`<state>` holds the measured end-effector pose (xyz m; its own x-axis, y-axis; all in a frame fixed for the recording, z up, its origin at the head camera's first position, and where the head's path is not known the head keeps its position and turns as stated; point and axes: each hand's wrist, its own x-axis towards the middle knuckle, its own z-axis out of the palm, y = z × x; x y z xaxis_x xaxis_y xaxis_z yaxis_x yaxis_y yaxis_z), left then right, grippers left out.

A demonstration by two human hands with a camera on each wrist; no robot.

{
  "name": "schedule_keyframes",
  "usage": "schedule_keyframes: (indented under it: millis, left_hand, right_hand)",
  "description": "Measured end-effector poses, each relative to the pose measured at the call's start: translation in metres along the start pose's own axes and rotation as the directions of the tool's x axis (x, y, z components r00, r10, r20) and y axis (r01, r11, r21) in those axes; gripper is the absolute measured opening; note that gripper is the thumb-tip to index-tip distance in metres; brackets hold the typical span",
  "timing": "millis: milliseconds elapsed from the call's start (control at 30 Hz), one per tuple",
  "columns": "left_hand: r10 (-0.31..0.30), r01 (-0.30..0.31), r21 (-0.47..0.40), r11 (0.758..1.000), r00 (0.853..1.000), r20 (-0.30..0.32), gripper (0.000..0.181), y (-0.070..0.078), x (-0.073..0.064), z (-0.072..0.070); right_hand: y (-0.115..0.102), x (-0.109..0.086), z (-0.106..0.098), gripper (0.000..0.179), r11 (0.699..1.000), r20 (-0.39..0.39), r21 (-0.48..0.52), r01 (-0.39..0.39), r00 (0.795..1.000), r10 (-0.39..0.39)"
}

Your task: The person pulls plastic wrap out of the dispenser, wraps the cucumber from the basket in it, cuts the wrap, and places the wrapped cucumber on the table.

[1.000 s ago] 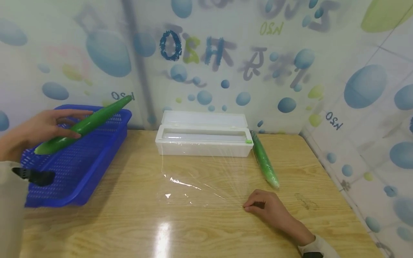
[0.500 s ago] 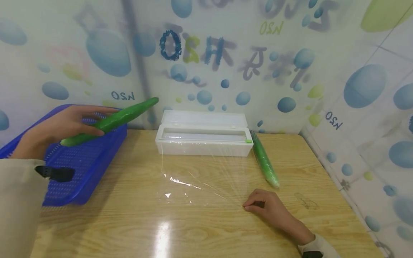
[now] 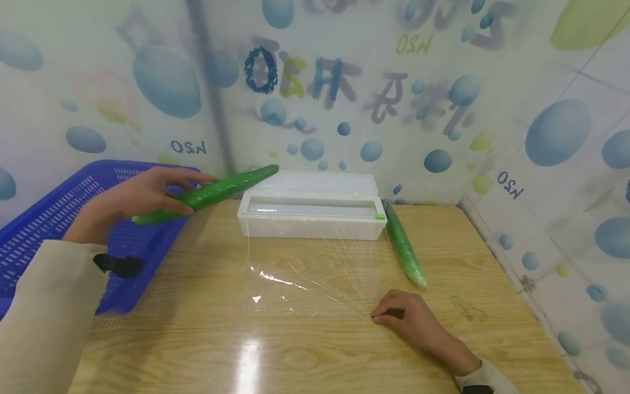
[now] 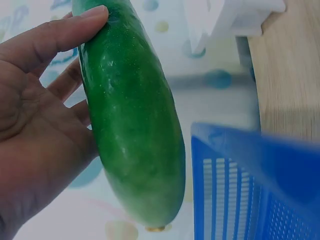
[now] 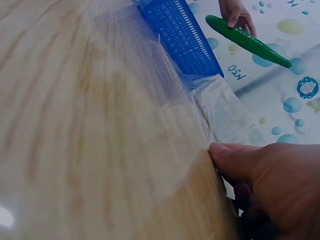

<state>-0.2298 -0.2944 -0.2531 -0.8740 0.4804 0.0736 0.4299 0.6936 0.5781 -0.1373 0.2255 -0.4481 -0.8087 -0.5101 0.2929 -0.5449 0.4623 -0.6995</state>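
My left hand [image 3: 147, 194] grips a green cucumber [image 3: 223, 189] between thumb and fingers, held in the air above the right rim of the blue basket. The cucumber's tip reaches in front of the open lid of the white cling film box [image 3: 310, 229]. In the left wrist view, the cucumber [image 4: 132, 120] fills the middle, thumb across it. My right hand [image 3: 410, 320] pinches a corner of clear cling film [image 3: 290, 284], which stretches from the box over the table. In the right wrist view, the right hand's thumb [image 5: 230, 157] presses at the film's edge.
The blue plastic basket [image 3: 147, 279] stands at the left of the wooden table [image 3: 315, 350]. A second cucumber [image 3: 404, 249], shiny as if wrapped, lies right of the box. A patterned wall [image 3: 315, 126] rises behind the table.
My left hand has carried the cucumber to the right, from over the basket towards the cling film box. The right hand holds the film in the same spot.
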Motion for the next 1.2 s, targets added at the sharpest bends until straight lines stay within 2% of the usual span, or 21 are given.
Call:
schedule_keyframes:
  millis: [100, 200, 467, 800, 1000, 1200]
  left_hand:
    - [0.046, -0.045, -0.046, 0.998, 0.999, 0.023, 0.060, 0.006, 0.007, 0.008]
    - [0.070, -0.065, -0.080, 0.995, 0.996, 0.054, 0.060, 0.012, 0.015, 0.017]
    - [0.139, -0.113, -0.169, 0.979, 0.978, 0.154, 0.060, 0.022, 0.034, 0.041]
    - [0.176, -0.143, -0.163, 0.976, 0.960, 0.216, 0.064, 0.038, 0.054, 0.069]
    - [0.202, -0.155, -0.180, 0.971, 0.938, 0.283, 0.066, 0.049, 0.066, 0.090]
    - [0.221, -0.164, -0.190, 0.968, 0.917, 0.332, 0.069, 0.057, 0.076, 0.115]
  right_hand:
    - [-0.001, 0.000, -0.001, 0.010, 1.000, 0.003, 0.001, 0.003, 1.000, -0.003]
    - [-0.004, 0.001, -0.002, 0.010, 1.000, 0.007, -0.002, 0.005, 1.000, -0.005]
    - [-0.021, 0.004, -0.003, 0.016, 1.000, 0.003, 0.005, -0.012, 1.000, 0.012]
    - [-0.006, 0.001, -0.002, 0.008, 1.000, 0.015, 0.008, -0.009, 1.000, 0.009]
    - [-0.005, 0.001, -0.002, 0.009, 1.000, 0.013, 0.007, 0.025, 1.000, -0.025]
    - [-0.007, 0.001, -0.003, 0.009, 1.000, 0.014, 0.008, 0.008, 1.000, -0.008]
